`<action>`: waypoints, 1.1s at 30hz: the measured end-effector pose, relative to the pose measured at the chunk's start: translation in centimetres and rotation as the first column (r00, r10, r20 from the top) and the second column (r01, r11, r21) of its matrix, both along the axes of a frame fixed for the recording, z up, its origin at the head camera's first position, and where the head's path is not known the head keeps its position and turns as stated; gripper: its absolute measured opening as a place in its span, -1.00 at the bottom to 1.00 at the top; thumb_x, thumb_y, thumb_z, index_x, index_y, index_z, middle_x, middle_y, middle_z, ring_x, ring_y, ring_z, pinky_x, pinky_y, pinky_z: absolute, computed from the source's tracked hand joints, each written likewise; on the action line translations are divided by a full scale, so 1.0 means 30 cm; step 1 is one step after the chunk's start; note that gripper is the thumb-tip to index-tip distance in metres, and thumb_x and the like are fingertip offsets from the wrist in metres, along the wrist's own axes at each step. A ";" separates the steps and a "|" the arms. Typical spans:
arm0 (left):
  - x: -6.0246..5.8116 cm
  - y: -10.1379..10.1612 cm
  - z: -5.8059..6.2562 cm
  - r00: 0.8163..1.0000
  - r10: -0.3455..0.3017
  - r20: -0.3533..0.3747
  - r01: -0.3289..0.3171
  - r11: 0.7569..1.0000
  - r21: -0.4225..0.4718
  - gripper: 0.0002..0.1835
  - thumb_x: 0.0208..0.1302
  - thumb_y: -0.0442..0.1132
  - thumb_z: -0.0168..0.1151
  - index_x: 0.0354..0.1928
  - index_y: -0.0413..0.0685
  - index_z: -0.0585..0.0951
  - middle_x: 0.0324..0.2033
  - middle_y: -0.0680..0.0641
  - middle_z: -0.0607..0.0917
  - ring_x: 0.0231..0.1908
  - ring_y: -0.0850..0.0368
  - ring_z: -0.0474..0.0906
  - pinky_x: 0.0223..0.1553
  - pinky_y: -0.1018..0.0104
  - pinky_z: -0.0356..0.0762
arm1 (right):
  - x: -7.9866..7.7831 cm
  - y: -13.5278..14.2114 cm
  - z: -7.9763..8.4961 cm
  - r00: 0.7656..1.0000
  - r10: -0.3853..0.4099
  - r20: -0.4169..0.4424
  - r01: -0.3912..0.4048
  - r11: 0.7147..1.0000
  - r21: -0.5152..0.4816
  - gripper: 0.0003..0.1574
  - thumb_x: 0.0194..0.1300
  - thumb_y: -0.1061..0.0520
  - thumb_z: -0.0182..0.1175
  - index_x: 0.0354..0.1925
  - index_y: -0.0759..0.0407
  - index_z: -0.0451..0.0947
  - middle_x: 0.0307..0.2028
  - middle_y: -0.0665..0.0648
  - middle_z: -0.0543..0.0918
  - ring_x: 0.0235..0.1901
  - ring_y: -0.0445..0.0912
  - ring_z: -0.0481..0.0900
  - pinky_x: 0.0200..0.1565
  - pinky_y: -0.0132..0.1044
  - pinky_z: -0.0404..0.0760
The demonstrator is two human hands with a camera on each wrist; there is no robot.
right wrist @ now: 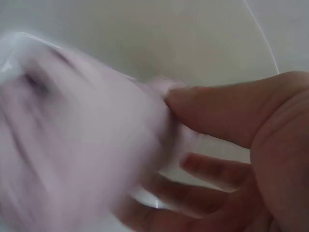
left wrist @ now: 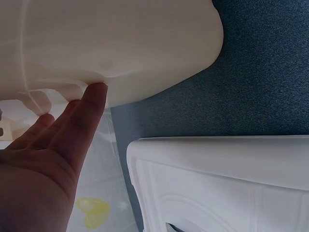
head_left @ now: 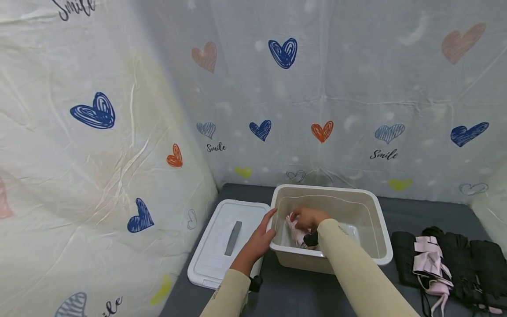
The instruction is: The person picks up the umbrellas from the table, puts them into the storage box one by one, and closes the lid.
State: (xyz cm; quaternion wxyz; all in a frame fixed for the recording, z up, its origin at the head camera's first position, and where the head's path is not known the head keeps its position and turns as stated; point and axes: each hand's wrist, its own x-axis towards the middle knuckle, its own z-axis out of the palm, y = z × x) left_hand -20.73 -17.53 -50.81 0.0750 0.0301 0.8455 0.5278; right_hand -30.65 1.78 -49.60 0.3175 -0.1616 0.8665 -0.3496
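Honestly, my right hand [head_left: 312, 217] has a fairly skimpy hold: the crumpled pale-pink cloth [head_left: 294, 229] is pinched at one edge under my thumb, other fingers loosely curled, and it's too blurry to tell how deep the pinch goes. The cloth is right under that grip, inside the rectangular beige plastic bin [head_left: 336, 190], at the end nearest my left hand [head_left: 256, 243], whose straightish fingers just rest against the rim. My worry: floppy fabric held by an edge could slip or bunch. Also, pushing too hard on that rim might slide the bin, or my left wrist could bump the flat white plastic lid [head_left: 214, 235] beside it.
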 end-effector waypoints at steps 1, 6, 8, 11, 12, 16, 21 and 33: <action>0.001 0.001 0.001 1.000 0.002 0.008 -0.002 1.000 0.003 -0.30 0.32 -0.25 -0.15 0.49 0.37 0.07 0.47 -0.15 0.15 0.37 -0.19 0.20 0.22 -0.27 0.24 | -0.001 -0.001 0.000 1.000 -0.021 0.021 0.022 0.999 -0.031 -0.54 0.26 0.33 0.09 0.14 0.21 0.48 -0.06 0.22 0.50 -0.27 0.02 0.49 -0.35 -0.16 0.62; 0.000 0.010 0.004 1.000 -0.007 0.014 0.007 1.000 0.017 -0.29 0.31 -0.24 -0.17 0.48 0.42 0.06 0.47 -0.14 0.14 0.36 -0.18 0.20 0.20 -0.25 0.26 | -0.005 0.000 0.019 0.990 -0.087 0.113 0.105 0.980 -0.169 -0.51 0.25 0.39 0.00 0.17 0.33 0.43 0.11 0.35 0.48 -0.07 0.17 0.53 -0.23 0.02 0.66; -0.003 0.013 0.003 1.000 -0.014 0.006 0.014 1.000 0.015 -0.29 0.31 -0.24 -0.17 0.48 0.43 0.06 0.47 -0.14 0.14 0.35 -0.18 0.21 0.20 -0.23 0.26 | -0.002 0.003 0.034 0.991 -0.076 0.113 0.095 0.980 -0.173 -0.51 0.26 0.38 0.02 0.17 0.32 0.43 0.14 0.35 0.48 -0.04 0.18 0.54 -0.25 -0.01 0.67; -0.006 0.013 0.001 1.000 -0.023 -0.008 0.023 1.000 0.011 -0.30 0.32 -0.24 -0.17 0.49 0.37 0.06 0.46 -0.17 0.16 0.33 -0.19 0.23 0.18 -0.22 0.28 | 0.005 0.005 0.065 0.991 -0.058 0.122 0.079 0.982 -0.173 -0.53 0.29 0.34 0.04 0.18 0.28 0.43 0.19 0.34 0.47 0.03 0.19 0.54 -0.29 -0.06 0.67; -0.006 0.012 0.000 1.000 -0.023 -0.010 0.023 1.000 0.006 -0.30 0.32 -0.24 -0.17 0.49 0.36 0.06 0.46 -0.18 0.17 0.32 -0.19 0.24 0.17 -0.21 0.29 | 0.007 0.006 0.077 0.991 -0.050 0.122 0.071 0.982 -0.175 -0.53 0.31 0.32 0.04 0.19 0.27 0.42 0.20 0.33 0.46 0.05 0.20 0.53 -0.30 -0.07 0.67; -0.008 0.001 0.000 1.000 -0.025 -0.012 0.025 1.000 -0.001 -0.31 0.33 -0.25 -0.17 0.50 0.32 0.05 0.45 -0.20 0.18 0.30 -0.20 0.26 0.15 -0.21 0.31 | 0.007 0.011 0.124 0.995 -0.007 0.098 0.024 0.984 -0.177 -0.51 0.36 0.27 0.01 0.24 0.24 0.38 0.26 0.34 0.40 0.13 0.26 0.50 -0.30 -0.08 0.68; -0.011 -0.006 0.000 1.000 -0.026 -0.010 0.026 1.000 0.015 -0.29 0.32 -0.28 -0.17 0.50 0.31 0.05 0.45 -0.22 0.15 0.32 -0.26 0.23 0.16 -0.23 0.29 | 0.008 0.043 0.168 0.998 0.023 0.057 -0.013 0.984 -0.176 -0.49 0.37 0.24 0.01 0.27 0.21 0.38 0.34 0.36 0.31 0.18 0.25 0.46 -0.28 -0.07 0.67; -0.028 0.001 -0.010 1.000 -0.019 0.008 0.019 0.999 0.033 -0.27 0.29 -0.28 -0.15 0.49 0.37 0.05 0.48 -0.15 0.11 0.33 -0.20 0.21 0.16 -0.23 0.28 | 0.056 0.164 0.219 0.992 0.072 -0.105 -0.083 0.991 -0.103 -0.60 0.35 0.11 0.12 0.15 -0.03 0.50 0.28 0.24 0.43 0.12 0.06 0.53 -0.22 -0.07 0.65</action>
